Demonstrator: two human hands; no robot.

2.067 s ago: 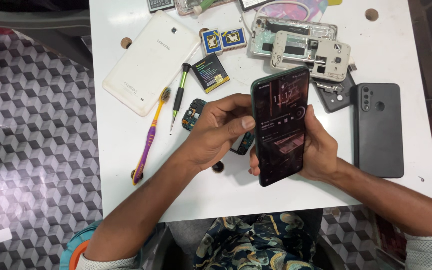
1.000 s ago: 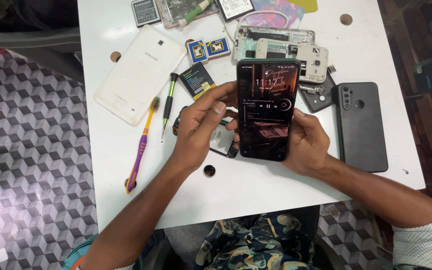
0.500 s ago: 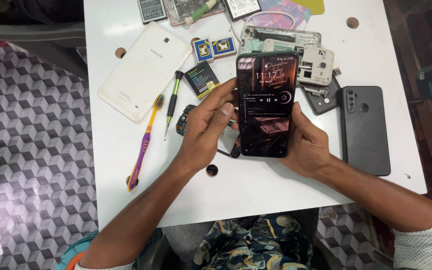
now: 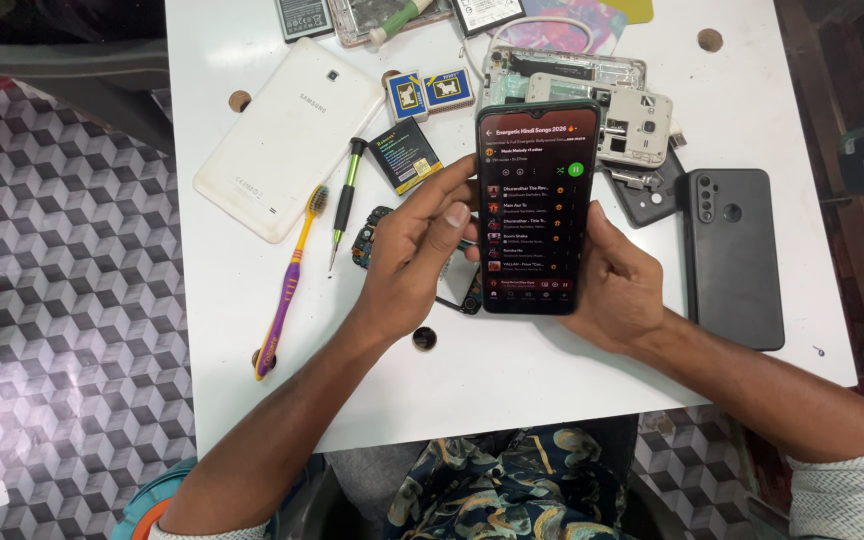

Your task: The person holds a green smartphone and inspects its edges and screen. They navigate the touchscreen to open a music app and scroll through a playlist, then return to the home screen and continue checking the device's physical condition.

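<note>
A dark smartphone (image 4: 538,205) with a lit screen showing a list is held upright above the white table (image 4: 512,370). My right hand (image 4: 620,285) grips it from behind and along its right edge. My left hand (image 4: 422,250) holds the phone's left edge, thumb resting on the screen's left side. Under my left hand lies a small dark circuit part (image 4: 370,235), mostly hidden.
A white tablet (image 4: 287,135) lies face down at the left. Beside it are a purple-and-yellow toothbrush (image 4: 290,285), a green screwdriver (image 4: 344,200) and a small battery (image 4: 405,155). Grey phone frames (image 4: 622,110) and a dark phone back (image 4: 732,255) lie to the right. A black cap (image 4: 424,338) sits near the front.
The phone's screen has switched from a dark picture view to a list with a green button. Both hands stay on the phone, almost in the same place.
</note>
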